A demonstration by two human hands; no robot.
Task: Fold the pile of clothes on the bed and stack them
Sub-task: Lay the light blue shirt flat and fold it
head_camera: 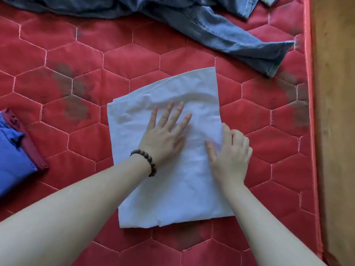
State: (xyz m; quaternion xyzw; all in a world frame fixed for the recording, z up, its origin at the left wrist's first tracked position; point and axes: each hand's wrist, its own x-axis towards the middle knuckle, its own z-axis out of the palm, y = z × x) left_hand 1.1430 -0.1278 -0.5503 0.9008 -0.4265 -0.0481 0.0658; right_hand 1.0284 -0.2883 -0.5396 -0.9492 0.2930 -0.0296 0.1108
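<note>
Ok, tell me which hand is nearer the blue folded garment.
Left. The left hand presses flat on the white cloth, closer to the blue folded garment; the right hand holds the cloth's right edge, farther away.

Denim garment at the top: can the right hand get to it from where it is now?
Probably yes. The right hand only pinches the white cloth edge, and bare mattress lies between it and the denim garment.

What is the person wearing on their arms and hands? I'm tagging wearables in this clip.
Both forearms are bare, with no sleeves in view. The left hand has a bracelet of dark round beads at its wrist. The right hand shows no ring, watch or glove.
</note>
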